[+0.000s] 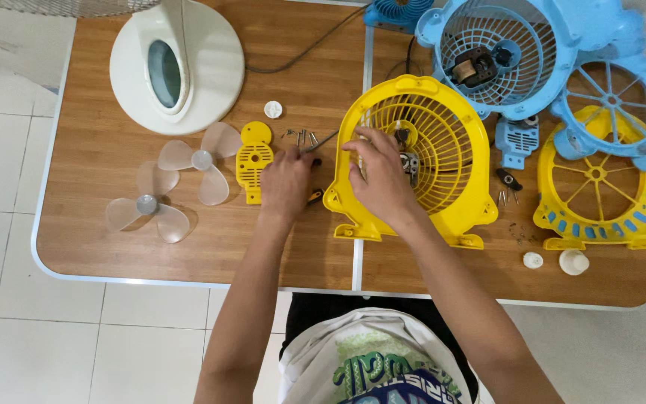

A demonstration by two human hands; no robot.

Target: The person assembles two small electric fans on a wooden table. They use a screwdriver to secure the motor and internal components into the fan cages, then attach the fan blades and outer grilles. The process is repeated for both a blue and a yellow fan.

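A yellow fan housing with a round grille (443, 120) lies flat on the wooden table (114, 150). My right hand (379, 176) rests on the housing's left side, fingers bent over the grille near its dark motor parts. My left hand (285, 179) lies just left of it on a screwdriver (321, 144), whose shaft points up and right. Several small screws (300, 135) lie just beyond that hand. A yellow motor cover plate (254, 161) sits to its left.
Two clear fan blades (200, 161) (147, 206) lie at the left. A white round fan base (177, 67) stands at the back left. Blue fan housings (502, 52) (614, 105), a yellow front grille (600, 187), a blue plate (517, 141) and white caps (573, 262) fill the right side.
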